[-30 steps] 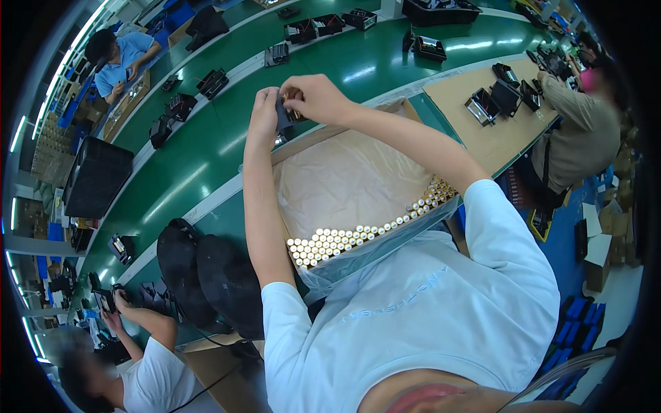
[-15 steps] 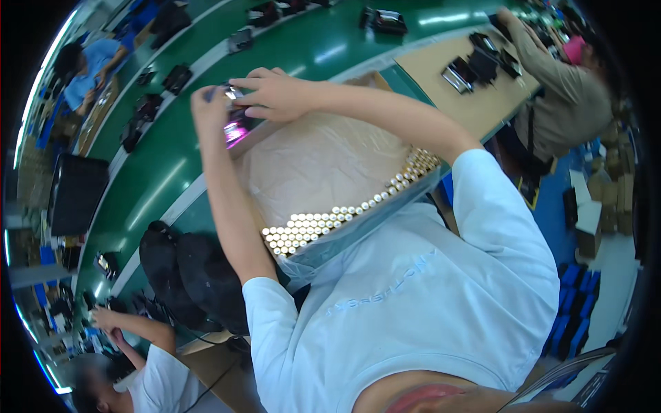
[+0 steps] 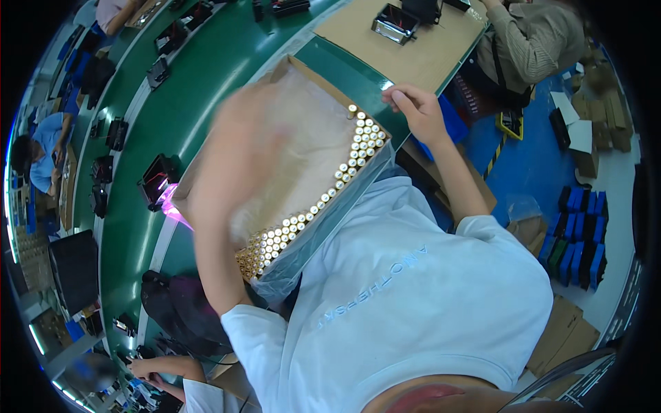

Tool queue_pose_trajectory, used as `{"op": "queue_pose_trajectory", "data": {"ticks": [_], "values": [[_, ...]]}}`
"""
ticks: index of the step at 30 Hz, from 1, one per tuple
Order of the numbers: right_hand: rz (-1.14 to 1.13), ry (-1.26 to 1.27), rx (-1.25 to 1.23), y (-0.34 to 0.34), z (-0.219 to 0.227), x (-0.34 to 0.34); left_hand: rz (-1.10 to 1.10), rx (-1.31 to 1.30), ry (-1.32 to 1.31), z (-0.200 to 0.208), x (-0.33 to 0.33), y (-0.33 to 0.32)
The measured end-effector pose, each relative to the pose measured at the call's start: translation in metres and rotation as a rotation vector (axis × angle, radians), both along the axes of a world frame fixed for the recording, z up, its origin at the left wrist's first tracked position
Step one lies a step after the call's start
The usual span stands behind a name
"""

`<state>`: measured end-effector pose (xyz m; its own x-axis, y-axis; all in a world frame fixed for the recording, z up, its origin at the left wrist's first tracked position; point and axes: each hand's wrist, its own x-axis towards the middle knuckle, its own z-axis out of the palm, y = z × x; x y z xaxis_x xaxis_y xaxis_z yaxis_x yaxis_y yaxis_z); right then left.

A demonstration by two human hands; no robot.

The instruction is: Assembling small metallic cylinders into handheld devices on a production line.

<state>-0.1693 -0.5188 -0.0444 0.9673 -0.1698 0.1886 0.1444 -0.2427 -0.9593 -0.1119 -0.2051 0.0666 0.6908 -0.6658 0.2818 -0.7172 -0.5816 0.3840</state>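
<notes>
My left hand (image 3: 244,127) is smeared by motion above the left part of an open cardboard box (image 3: 375,81); its fingers cannot be made out. My right hand (image 3: 418,113) is just beyond the box's right edge, loosely curled and open, with nothing visible in it. Clear plastic lines the box. Standing batteries (image 3: 358,155) with bright round ends are packed along the near and right sides, some tipped at the near left corner. Past the box's left edge, a black device (image 3: 158,180) sits on the green conveyor with a pink glow beside it.
Black devices (image 3: 103,168) stand along the green conveyor belt (image 3: 206,89). A tan board (image 3: 344,31) at the upper right holds a device (image 3: 396,24). Black bags (image 3: 182,310) lie left of me. Co-workers sit at the right (image 3: 530,45), upper left and lower left.
Both hands have come away from the pink-lit device, which now sits on the conveyor. My right hand has swung right past the box; my left is over the box. The whole view has turned.
</notes>
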Motion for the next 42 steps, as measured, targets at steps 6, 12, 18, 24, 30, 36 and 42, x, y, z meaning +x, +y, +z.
{"op": "queue_pose_trajectory", "data": {"ticks": [6,12,18,24,30,36,42], "values": [[-0.122,-0.061,0.185,0.024,-0.016,-0.025,-0.535,0.111,-0.033,-0.072,-0.049,-0.087],[-0.042,-0.087,0.037,0.036,-0.025,-0.041,-0.55,0.166,0.014,-0.076,-0.031,-0.074],[-0.107,-0.388,-0.186,0.046,-0.005,-0.038,-0.488,0.347,0.024,-0.057,-0.044,-0.034],[0.202,-0.648,-0.662,0.051,0.0,-0.042,-0.473,0.28,0.247,-0.077,-0.067,0.006],[0.307,-0.657,-0.691,0.048,-0.009,-0.049,-0.363,0.412,0.045,-0.06,-0.052,0.023],[0.239,-0.663,-0.63,0.049,-0.022,-0.064,-0.476,0.318,0.28,-0.078,-0.078,0.039],[0.224,-0.636,-0.605,0.051,-0.023,-0.06,-0.267,0.174,0.19,-0.06,-0.057,0.068]]}}
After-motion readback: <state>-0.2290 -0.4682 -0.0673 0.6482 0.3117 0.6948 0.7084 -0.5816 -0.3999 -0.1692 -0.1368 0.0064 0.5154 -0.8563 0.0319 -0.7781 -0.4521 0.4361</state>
